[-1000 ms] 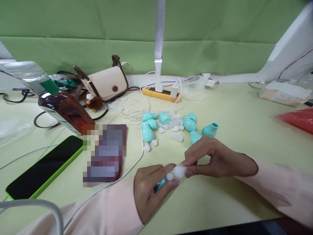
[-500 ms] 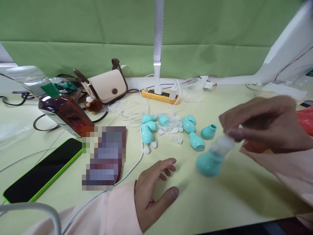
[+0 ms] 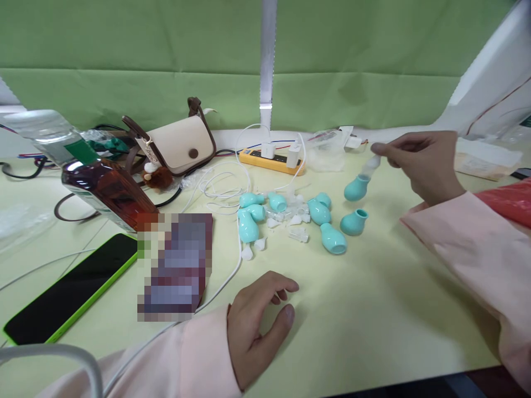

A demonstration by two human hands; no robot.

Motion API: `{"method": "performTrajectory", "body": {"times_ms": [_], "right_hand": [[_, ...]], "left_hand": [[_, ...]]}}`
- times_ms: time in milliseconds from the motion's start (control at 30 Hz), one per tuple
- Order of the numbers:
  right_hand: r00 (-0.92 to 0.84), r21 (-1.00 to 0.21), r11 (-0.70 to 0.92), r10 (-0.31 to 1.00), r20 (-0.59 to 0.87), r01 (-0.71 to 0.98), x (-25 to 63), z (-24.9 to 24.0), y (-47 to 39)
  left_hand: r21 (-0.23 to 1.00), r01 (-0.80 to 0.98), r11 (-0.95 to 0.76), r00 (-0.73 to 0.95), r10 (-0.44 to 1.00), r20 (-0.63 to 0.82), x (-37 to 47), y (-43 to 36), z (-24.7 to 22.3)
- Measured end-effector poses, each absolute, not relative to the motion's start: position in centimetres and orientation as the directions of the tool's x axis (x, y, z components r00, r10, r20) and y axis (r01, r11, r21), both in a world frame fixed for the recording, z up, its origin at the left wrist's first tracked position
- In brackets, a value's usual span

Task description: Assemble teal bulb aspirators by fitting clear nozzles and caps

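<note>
Between thumb and fingertips, my right hand [image 3: 418, 160] pinches the translucent nozzle [image 3: 370, 164] of a turquoise bulb syringe [image 3: 355, 188]. The bulb hangs tilted below the fingers, behind a loose turquoise bulb [image 3: 354, 222] with an open neck. My left hand [image 3: 261, 320] rests near the table's front, holding nothing, its thumb apart from its curved fingers. Ahead of it lie several more turquoise bulbs [image 3: 249, 225]. Among them is a heap of small clear and white plastic parts [image 3: 290, 210]. One clear piece [image 3: 298, 235] lies apart from the heap.
To the left are a black phone with a green edge [image 3: 72, 290], a blurred-out dark red object [image 3: 178, 265] and a tilted bottle of amber liquid [image 3: 108, 190]. A handbag [image 3: 178, 146] and a yellow power strip [image 3: 271, 161] stand behind. White cable [image 3: 222, 287] crosses the table.
My right hand has moved away toward the back of the table, carrying the bulb syringe with it. My left hand has stayed in place, its thumb slightly closer to the fingers.
</note>
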State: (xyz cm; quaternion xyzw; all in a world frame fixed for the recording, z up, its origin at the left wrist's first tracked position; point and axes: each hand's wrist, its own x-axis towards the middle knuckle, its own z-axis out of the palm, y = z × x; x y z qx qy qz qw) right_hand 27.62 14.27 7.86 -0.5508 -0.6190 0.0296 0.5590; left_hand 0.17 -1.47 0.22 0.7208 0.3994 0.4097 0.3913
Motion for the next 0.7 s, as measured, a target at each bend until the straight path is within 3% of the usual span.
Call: {"method": "performTrajectory", "body": {"times_ms": [167, 333, 533, 700], "right_hand": [[0.232, -0.677, 0.137, 0.875, 0.425, 0.723, 27.9, 7.3, 14.8], [0.215, -0.654, 0.124, 0.885, 0.413, 0.746, 28.2, 7.4, 15.0], [0.173, -0.589, 0.235, 0.816, 0.552, 0.773, 27.4, 7.2, 14.7], [-0.015, -0.367, 0.454, 0.644, 0.765, 0.812, 25.0, 6.9, 12.7]], "left_hand": [[0.888, 0.249, -0.386, 0.349, 0.891, 0.289, 0.2, -1.4, 0.2], [0.888, 0.249, -0.387, 0.356, 0.889, 0.287, 0.2, -1.4, 0.1], [0.885, 0.232, -0.404, 0.352, 0.883, 0.311, 0.3, -1.3, 0.1], [0.880, 0.199, -0.430, 0.361, 0.868, 0.342, 0.3, -1.2, 0.1]]}}
